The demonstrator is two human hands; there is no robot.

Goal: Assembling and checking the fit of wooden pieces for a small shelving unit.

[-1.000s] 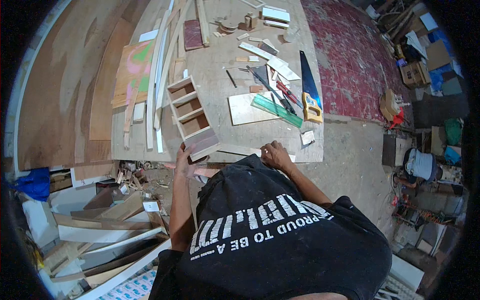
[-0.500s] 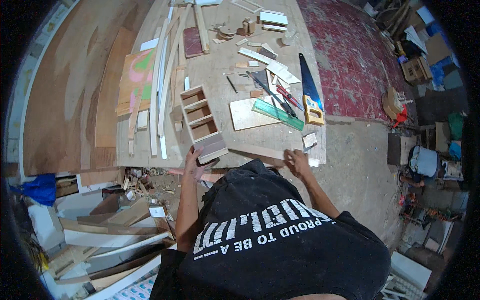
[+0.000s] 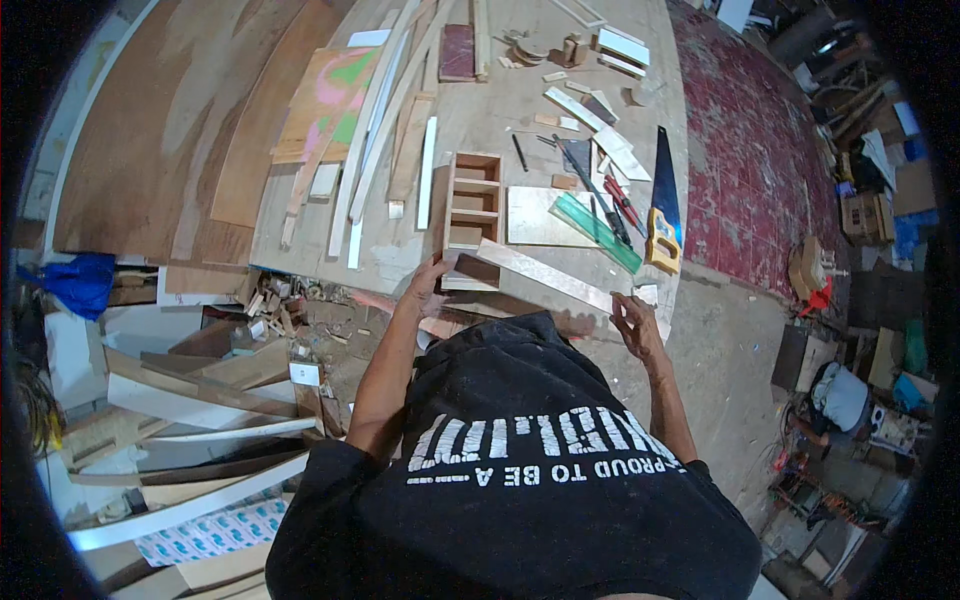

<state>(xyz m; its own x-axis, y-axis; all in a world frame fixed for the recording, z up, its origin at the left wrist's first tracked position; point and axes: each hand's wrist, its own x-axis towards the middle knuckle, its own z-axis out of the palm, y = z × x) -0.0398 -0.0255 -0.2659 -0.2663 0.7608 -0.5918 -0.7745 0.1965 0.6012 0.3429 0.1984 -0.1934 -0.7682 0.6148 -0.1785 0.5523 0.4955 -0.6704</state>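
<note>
A small open wooden shelf frame (image 3: 472, 205) lies on the workbench (image 3: 470, 110), its long side pointing away from me. My left hand (image 3: 428, 280) grips its near left corner. A pale wooden strip (image 3: 545, 275) lies slanted across the frame's near end and runs down to the right. My right hand (image 3: 633, 320) holds the strip's right end at the bench's front edge. My black shirt hides the bench edge below both hands.
Right of the frame lie a pale plywood panel (image 3: 540, 215), a green straightedge (image 3: 598, 232), red-handled pliers (image 3: 622, 203) and a yellow-handled handsaw (image 3: 662, 210). Long wood strips (image 3: 385, 120) and a pink-green board (image 3: 325, 100) lie left. Scrap wood (image 3: 200, 400) piles below left; a red carpet (image 3: 750, 150) lies right.
The shelf frame has turned from tilted to straight. The pale strip has come up from the bench edge and now crosses the frame's near end; my right hand moved right to its end.
</note>
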